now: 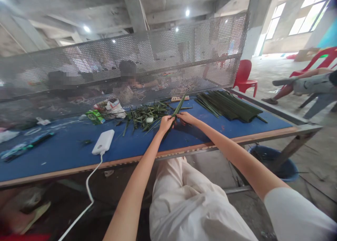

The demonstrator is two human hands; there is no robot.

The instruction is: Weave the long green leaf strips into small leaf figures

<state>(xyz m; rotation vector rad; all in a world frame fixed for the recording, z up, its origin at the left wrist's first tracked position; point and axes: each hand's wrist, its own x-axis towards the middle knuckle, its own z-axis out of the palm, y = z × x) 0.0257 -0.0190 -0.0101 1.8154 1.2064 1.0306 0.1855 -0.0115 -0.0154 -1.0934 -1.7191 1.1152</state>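
Above the front part of the blue tabletop [137,148], my left hand [166,123] is closed around a green leaf strip [180,106], which slants up and away from me. Close beside it, my right hand [186,118] pinches the same leaf strip with its fingers. A tangled heap of cut leaf scraps [149,114] lies just left of my hands, with a small whitish round thing [149,120] among it. To the right is a neat stack of long dark green leaf strips [231,106].
A white power bank [104,141] with a white cable lies on the left, near a green packet [95,117] and a crumpled bag [113,107]. A perforated metal screen [168,58] stands along the back. A blue tub [286,167] is below right; a person sits beyond.
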